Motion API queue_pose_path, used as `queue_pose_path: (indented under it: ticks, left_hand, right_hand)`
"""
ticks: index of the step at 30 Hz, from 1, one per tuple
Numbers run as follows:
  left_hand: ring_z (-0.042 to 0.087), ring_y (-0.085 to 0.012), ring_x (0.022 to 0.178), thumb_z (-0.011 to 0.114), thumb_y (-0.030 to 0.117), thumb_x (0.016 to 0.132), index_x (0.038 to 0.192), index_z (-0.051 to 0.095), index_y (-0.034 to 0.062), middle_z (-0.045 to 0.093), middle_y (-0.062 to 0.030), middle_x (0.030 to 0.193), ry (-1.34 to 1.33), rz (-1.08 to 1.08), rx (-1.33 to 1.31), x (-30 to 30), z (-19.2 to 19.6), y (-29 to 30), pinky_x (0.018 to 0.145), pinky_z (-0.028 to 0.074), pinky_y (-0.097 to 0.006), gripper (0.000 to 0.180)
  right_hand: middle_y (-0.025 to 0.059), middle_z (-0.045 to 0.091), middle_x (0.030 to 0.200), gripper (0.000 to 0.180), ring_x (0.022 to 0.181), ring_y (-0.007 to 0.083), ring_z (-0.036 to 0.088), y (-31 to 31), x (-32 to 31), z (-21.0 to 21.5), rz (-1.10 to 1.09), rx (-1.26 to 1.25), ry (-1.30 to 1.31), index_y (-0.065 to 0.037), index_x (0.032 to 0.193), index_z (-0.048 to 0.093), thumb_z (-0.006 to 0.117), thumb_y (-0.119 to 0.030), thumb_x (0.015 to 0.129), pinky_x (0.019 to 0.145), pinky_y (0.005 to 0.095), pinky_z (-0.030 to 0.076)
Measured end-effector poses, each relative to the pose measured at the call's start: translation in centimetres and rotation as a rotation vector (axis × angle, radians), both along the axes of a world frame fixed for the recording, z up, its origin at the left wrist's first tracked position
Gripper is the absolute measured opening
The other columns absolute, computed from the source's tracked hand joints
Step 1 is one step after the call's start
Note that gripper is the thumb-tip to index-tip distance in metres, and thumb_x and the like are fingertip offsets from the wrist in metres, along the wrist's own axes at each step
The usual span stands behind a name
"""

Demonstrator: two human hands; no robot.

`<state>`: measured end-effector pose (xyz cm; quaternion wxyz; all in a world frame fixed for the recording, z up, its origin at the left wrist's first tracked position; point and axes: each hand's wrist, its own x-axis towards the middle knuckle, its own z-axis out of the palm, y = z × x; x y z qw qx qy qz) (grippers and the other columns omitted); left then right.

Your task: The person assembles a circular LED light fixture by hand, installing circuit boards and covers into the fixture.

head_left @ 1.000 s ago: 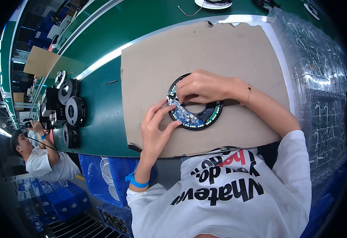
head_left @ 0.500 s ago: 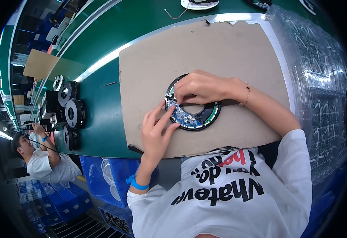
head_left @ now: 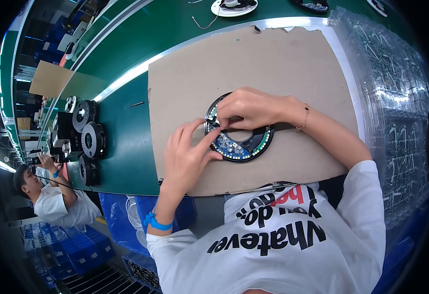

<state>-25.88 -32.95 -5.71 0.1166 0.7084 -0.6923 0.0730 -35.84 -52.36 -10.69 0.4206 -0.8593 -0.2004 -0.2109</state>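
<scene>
A black ring-shaped housing (head_left: 259, 147) lies on a sheet of brown cardboard, with a round opening in its middle. A blue circuit board (head_left: 230, 147) fills its lower left part, and a row of small pale LEDs runs along its edge. My left hand (head_left: 186, 151) steadies the housing from the left, thumb on the lower board edge and index finger stretched toward my other fingertips. Over the upper part of the ring, my right hand (head_left: 246, 110) has its thumb and fingers pinched close to the board's upper end. Whatever they pinch is hidden.
Cardboard (head_left: 293, 63) covers the green bench (head_left: 129, 139). Stacked clear trays (head_left: 395, 117) of parts stand at the right. Several round units (head_left: 93, 139) sit at the left, near another person (head_left: 60, 201). A white disc with a wire (head_left: 235, 9) lies at the far edge.
My left hand and forearm have shifted left, the index fingertip now up against my right fingertips. My right hand hardly moves. The far white disc has slid left.
</scene>
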Motion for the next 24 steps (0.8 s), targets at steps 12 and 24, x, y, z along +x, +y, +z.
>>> queue_pose_path:
  ticks: [12, 24]
  left_hand:
    - [0.049, -0.0286, 0.100, 0.076, 0.033, 0.048, 0.097, 0.065, 0.0218, 0.044, -0.0095, 0.114, -0.073, -0.044, 0.009, 0.9, 0.0, -0.6, 0.072, 0.046, -0.038, 0.052]
    - [0.034, -0.0323, 0.103, 0.078, 0.030, 0.047, 0.096, 0.064, 0.0262, 0.032, -0.0073, 0.124, -0.219, -0.036, 0.106, 0.4, 1.1, -1.3, 0.077, 0.047, -0.037, 0.051]
  right_hand:
    - [0.0072, 0.062, 0.074, 0.009, 0.072, 0.0253, 0.060, 0.1, 0.2, 0.2, 0.000, 0.015, -0.008, -0.003, 0.077, 0.059, 0.064, -0.004, 0.070, 0.062, 0.0349, 0.047]
    - [0.0067, 0.059, 0.069, 0.011, 0.069, 0.0269, 0.058, 0.2, 0.1, 0.2, -0.022, 0.023, 0.013, -0.003, 0.070, 0.052, 0.062, -0.003, 0.068, 0.058, 0.0367, 0.044]
